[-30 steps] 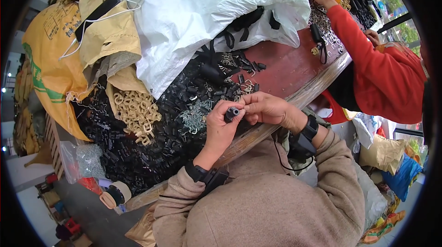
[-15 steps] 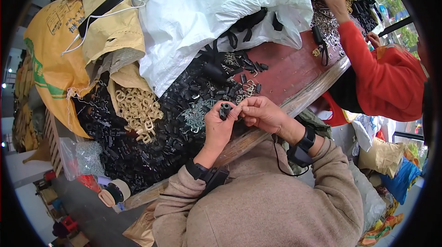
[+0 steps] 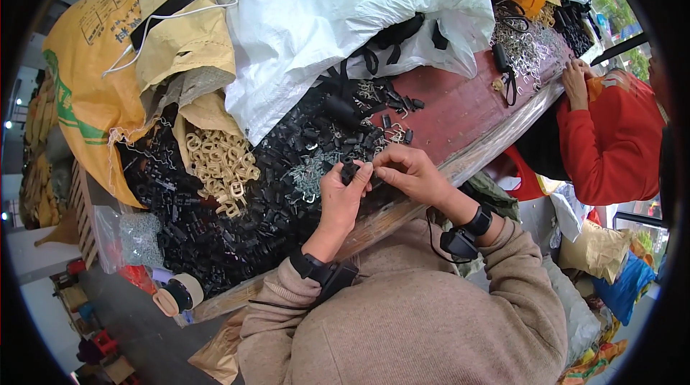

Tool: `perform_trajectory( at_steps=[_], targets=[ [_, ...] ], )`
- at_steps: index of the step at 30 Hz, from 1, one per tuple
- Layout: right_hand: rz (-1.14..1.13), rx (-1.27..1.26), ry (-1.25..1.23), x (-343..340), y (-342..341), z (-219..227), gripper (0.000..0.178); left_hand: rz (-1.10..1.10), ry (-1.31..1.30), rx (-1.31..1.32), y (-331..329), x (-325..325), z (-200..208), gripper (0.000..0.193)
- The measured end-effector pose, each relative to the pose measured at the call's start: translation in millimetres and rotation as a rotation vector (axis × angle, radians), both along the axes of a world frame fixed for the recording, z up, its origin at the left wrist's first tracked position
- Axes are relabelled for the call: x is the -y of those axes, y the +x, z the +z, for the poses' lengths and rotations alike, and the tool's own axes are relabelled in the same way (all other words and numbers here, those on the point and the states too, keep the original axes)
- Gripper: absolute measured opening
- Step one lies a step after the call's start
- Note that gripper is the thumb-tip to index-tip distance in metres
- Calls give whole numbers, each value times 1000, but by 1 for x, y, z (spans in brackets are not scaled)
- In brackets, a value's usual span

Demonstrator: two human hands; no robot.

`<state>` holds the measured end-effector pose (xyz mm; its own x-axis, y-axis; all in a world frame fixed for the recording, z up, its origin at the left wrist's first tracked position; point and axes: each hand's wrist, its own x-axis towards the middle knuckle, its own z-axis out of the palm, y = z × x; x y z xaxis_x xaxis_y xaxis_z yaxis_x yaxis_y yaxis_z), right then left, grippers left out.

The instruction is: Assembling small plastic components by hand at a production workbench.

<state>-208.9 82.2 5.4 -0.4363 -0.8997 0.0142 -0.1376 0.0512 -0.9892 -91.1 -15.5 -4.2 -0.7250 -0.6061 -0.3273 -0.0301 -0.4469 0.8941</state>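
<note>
Between the thumb and fingers of my left hand (image 3: 341,202) is a small black plastic part (image 3: 349,169), held above the table's near edge. My right hand (image 3: 411,175) is just beside it, thumb and forefinger pinched together; whatever is in that pinch is too small to make out. Beneath and left of my hands spreads a heap of black plastic parts (image 3: 244,248). A little pile of silvery screws or pins (image 3: 310,175) lies by my left hand. Several bent metal hooks (image 3: 388,135) lie among black pieces just beyond my fingers.
Beige plastic buckles (image 3: 219,169) spill from a paper sack at left. A white woven sack (image 3: 309,26) covers the far side. Wooden edging (image 3: 381,223) borders the table. A cup (image 3: 180,294) stands at the near left corner. At right, a person in red (image 3: 611,133) works beside metal hooks (image 3: 525,51).
My left hand has turned the black part, which pointed upward with its round end before. The person in red has drawn an arm back from the far pile to the table edge.
</note>
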Motion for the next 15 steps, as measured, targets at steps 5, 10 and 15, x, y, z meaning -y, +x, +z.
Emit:
perform_trajectory(
  at_steps=[5,10,15],
  targets=[
    [5,-287,-98,2,4,4,6,-4,80,2,2,1,3,12],
    [-42,-389,-162,4,12,7,5,-54,252,-37,6,3,5,13],
    [-16,-358,-152,0,10,15,5,-183,573,-224,17,11,14,20]
  ],
)
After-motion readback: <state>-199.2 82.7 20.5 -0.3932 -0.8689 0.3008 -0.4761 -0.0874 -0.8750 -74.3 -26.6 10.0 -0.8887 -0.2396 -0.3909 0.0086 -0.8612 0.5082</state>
